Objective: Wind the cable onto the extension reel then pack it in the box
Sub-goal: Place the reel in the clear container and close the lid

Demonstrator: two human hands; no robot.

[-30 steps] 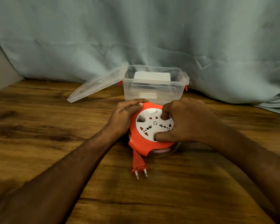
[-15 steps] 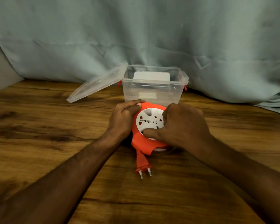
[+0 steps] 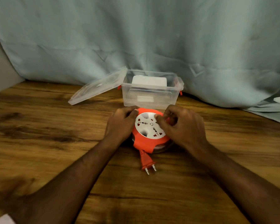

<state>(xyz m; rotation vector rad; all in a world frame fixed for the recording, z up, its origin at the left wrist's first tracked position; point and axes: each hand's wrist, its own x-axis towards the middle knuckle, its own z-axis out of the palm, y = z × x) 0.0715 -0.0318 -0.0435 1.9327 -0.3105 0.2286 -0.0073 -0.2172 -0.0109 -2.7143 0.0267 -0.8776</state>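
- I have the extension reel point(image 3: 149, 135) flat on the wooden table point(image 3: 47, 126), just in front of the clear box point(image 3: 150, 94), whose lid point(image 3: 97, 87) leans open against its left side.
- My left hand point(image 3: 121, 125) is curled around the reel's left rim, bracing the orange housing against the table.
- My right hand point(image 3: 181, 125) is bunched at the right edge of the white socket face point(image 3: 148, 125), fingertips pinched on something orange there; I can't tell whether that is a winding knob or just the rim.
- The plug point(image 3: 146, 161) pokes out at the near side with almost no cable showing, so I judge the winding nearly finished.
- To do this well, I would hold the housing firmly with the left so only the centre turns, and turn in short, even strokes with the right.
- I would stop once the plug's strain relief meets the housing; forcing it further could jam or kink the cable.
- The box already holds a white object point(image 3: 149, 81), so I would check the fit first.
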